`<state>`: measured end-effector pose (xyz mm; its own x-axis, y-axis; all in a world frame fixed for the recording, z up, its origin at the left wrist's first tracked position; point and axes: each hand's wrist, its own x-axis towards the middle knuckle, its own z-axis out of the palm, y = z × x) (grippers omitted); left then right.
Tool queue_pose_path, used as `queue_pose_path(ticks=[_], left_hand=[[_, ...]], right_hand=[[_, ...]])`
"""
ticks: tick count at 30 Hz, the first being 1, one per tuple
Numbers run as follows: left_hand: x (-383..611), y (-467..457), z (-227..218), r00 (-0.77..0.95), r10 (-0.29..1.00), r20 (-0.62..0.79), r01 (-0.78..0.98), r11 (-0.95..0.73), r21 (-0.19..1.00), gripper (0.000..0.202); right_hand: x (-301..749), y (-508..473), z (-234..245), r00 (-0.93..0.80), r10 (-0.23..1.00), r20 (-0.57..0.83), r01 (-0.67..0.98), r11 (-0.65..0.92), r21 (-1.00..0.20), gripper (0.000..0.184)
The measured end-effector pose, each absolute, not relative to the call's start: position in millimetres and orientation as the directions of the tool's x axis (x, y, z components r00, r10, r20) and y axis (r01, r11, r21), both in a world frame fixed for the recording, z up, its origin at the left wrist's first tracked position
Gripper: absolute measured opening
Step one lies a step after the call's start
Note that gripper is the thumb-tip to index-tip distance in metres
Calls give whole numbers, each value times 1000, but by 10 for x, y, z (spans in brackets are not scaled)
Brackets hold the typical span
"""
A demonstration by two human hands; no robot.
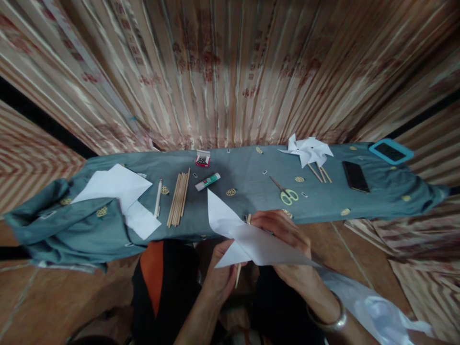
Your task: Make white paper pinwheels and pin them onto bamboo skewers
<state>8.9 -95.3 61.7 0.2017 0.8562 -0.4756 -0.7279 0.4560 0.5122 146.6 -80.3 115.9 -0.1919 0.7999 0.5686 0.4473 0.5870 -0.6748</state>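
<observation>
A white paper pinwheel (247,239) is held up over the near edge of the table, above my lap. My left hand (222,275) is closed round its lower left side, with the lower end of a thin wooden stick (237,276) poking out below the fingers. From the right, my right hand (287,232) grips the pinwheel, its fingers bent behind the paper. Another wooden tip (248,218) shows by those fingertips; the paper hides whatever lies between the two ends.
On the green cloth (247,191) lie wooden sticks (178,199), a glue stick (207,181), a small box of pins (202,158), a white pen (158,197), and paper sheets (115,187). Rightward are scissors (286,194), finished pinwheels (311,151), a phone (355,176) and a blue-framed device (391,151).
</observation>
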Motion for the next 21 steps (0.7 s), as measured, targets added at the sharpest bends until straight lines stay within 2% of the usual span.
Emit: queue_pose_path(ticks=[15, 21], left_hand=[[86, -945, 586, 175, 826, -536, -743, 468, 478, 32], [63, -931, 611, 171, 839, -517, -719, 465, 516, 26]], right_hand=[[1427, -786, 1226, -187, 827, 530, 487, 546, -681, 18], [1411, -783, 1225, -161, 850, 501, 463, 513, -722, 16]])
